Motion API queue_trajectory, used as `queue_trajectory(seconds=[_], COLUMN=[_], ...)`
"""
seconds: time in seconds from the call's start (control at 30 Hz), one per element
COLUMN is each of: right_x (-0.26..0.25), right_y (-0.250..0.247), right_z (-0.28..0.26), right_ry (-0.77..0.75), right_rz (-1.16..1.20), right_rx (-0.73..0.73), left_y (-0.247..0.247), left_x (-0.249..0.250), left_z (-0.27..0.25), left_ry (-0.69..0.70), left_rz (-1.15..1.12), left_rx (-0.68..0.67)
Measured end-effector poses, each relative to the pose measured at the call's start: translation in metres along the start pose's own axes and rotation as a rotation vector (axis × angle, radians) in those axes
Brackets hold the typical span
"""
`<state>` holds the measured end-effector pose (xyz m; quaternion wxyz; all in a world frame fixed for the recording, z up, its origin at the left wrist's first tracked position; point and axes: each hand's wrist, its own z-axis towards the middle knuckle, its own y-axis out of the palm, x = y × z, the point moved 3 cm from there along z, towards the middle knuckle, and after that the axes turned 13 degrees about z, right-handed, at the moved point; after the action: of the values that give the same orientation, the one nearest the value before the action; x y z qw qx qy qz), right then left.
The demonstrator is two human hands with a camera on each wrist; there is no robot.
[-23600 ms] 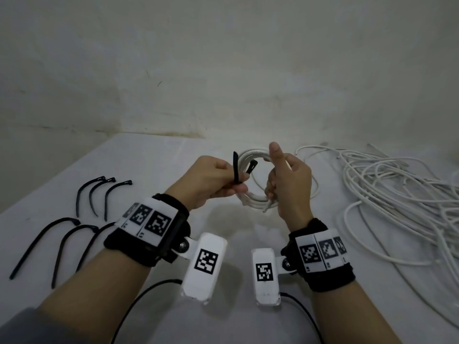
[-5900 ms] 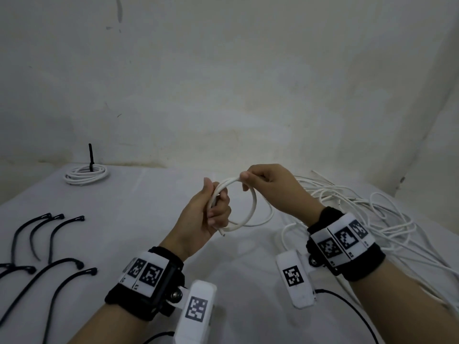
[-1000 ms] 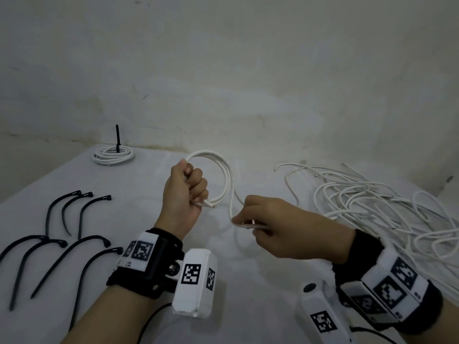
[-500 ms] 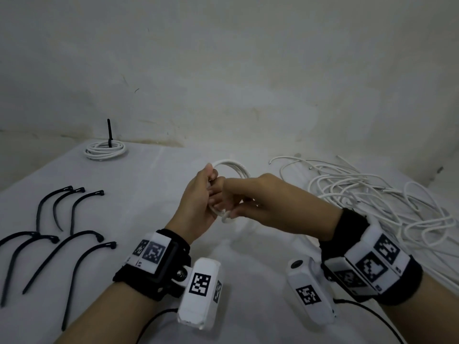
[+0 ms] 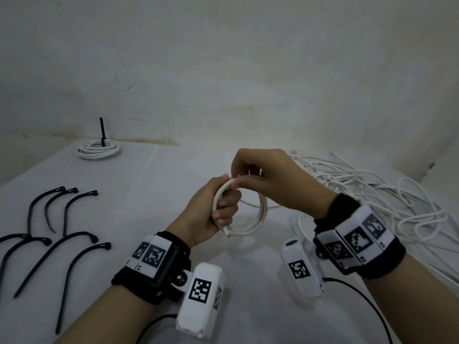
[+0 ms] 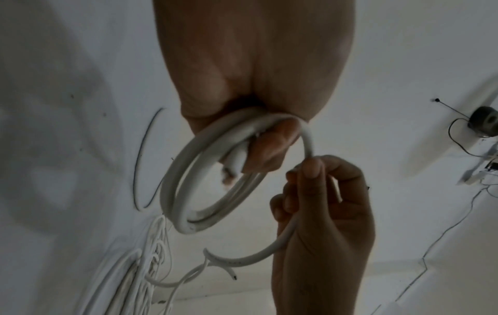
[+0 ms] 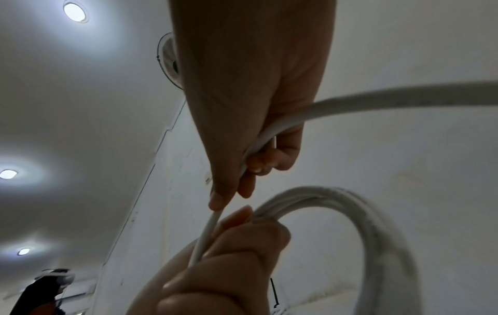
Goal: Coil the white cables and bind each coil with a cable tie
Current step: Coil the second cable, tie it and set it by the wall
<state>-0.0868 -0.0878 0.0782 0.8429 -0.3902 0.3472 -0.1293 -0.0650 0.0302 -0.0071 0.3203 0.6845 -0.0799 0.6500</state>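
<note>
Now your left hand (image 5: 211,209) grips the coil (image 5: 250,219) upright. Your right hand (image 5: 268,180), just above, pinches the loose cable (image 6: 269,251) trailing right.

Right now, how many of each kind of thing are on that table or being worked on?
Loose black cable ties: 7
Bound white coil, tie included: 1
Unfinished coil: 1
Tangled pile of white cable: 1
Total: 10
</note>
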Motion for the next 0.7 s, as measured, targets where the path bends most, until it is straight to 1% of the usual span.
queue_trajectory(seconds=[0.07, 0.13, 0.23, 0.3, 0.4, 0.57, 0.7], right_x=[0.008, 0.015, 0.025, 0.028, 0.03, 0.035, 0.037], right_y=[-0.006, -0.011, -0.01, -0.007, -0.003, -0.004, 0.0], right_z=[-0.002, -0.004, -0.006, -0.007, -0.007, -0.006, -0.008], right_ry=[-0.003, -0.027, -0.063, -0.07, -0.043, 0.037, 0.111], right_rz=[-0.027, -0.05, -0.079, -0.071, -0.068, -0.079, 0.003], right_rx=[0.076, 0.182, 0.322, 0.388, 0.423, 0.426, 0.428], left_y=[-0.001, -0.002, -0.005, -0.006, -0.007, -0.007, -0.005], left_x=[0.003, 0.004, 0.005, 0.005, 0.007, 0.011, 0.013], left_z=[-0.002, -0.003, -0.003, -0.003, -0.003, -0.005, -0.006], left_ry=[0.009, 0.027, 0.053, 0.076, 0.088, 0.103, 0.111], left_rz=[-0.101, -0.164, -0.189, -0.201, -0.157, 0.043, 0.035], left_rx=[-0.041, -0.074, -0.071, -0.067, -0.017, 0.091, 0.109])
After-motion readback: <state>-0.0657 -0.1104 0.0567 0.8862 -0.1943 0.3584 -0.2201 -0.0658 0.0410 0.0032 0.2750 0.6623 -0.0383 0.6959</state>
